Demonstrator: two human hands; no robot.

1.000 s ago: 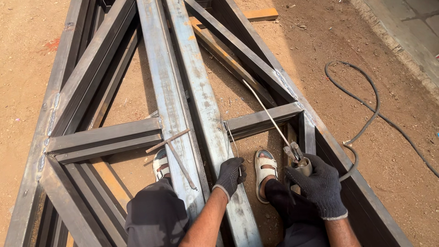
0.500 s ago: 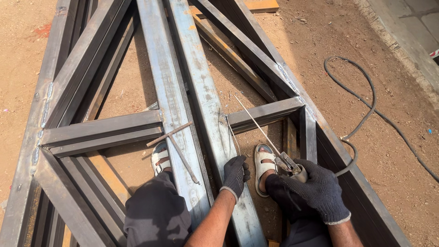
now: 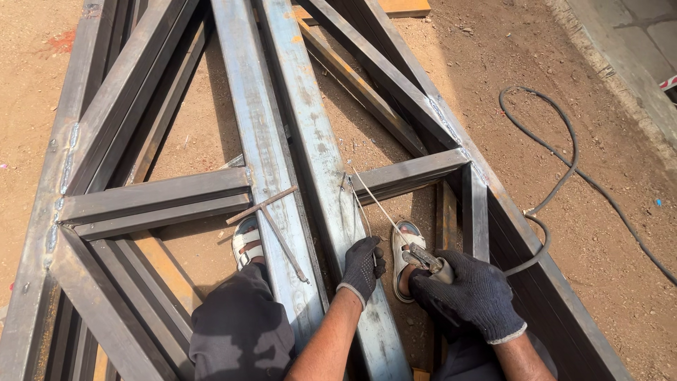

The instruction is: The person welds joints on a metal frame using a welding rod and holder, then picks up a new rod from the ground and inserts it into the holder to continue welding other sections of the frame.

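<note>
A steel frame (image 3: 127,204) is laid on sandy ground, with a long beam (image 3: 317,162) run down its middle. The beam's edge is gripped by the gloved left hand (image 3: 362,266), fingers curled over it. An electrode holder (image 3: 429,262) is clamped in the gloved right hand (image 3: 474,292), just beside the beam, its rod (image 3: 375,201) slanted toward the beam.

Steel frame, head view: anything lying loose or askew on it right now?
Yes. A thin crossed metal piece lies loose and slanted across the left long beam, not lined up with any member. The cable loops over the dirt.
</note>
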